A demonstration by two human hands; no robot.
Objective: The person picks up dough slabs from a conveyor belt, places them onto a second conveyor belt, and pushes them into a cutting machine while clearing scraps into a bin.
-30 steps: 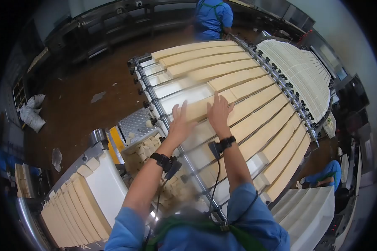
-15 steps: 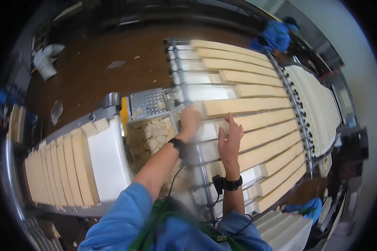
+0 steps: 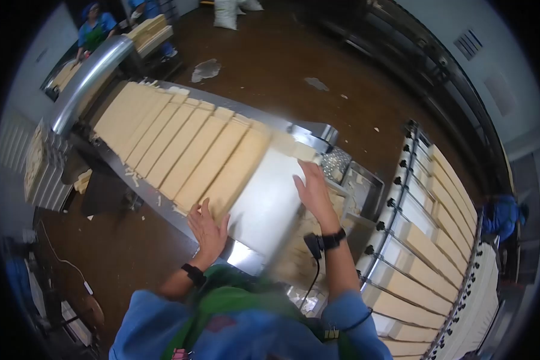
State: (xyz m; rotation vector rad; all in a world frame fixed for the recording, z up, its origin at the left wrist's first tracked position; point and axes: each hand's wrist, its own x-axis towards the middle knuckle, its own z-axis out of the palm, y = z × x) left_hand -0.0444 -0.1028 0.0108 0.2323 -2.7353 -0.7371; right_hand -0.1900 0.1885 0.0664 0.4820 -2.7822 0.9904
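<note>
My left hand [image 3: 207,237] has its fingers spread at the near end of the front pale beige slab [image 3: 243,168], fingertips right at its edge. This slab is the closest of a row of long, flat beige slabs [image 3: 174,144] lying side by side. On the other side of the bare white belt [image 3: 267,198], my right hand [image 3: 313,189] is open, fingers extended toward the far edge. Just beyond its fingertips lies a small beige piece [image 3: 303,151], somewhat blurred. Both wrists wear black bands.
To the right, a railed conveyor [image 3: 381,225] with black knobs carries beige bars [image 3: 426,282] in lanes. A metal tray [image 3: 366,192] and a bin of beige scraps [image 3: 309,246] stand between. A curved metal pipe [image 3: 93,84] arches at the slabs' far end. People work at back left and far right.
The view has swung left. My hands have left the railed conveyor and moved over to the white belt beside the row of slabs.
</note>
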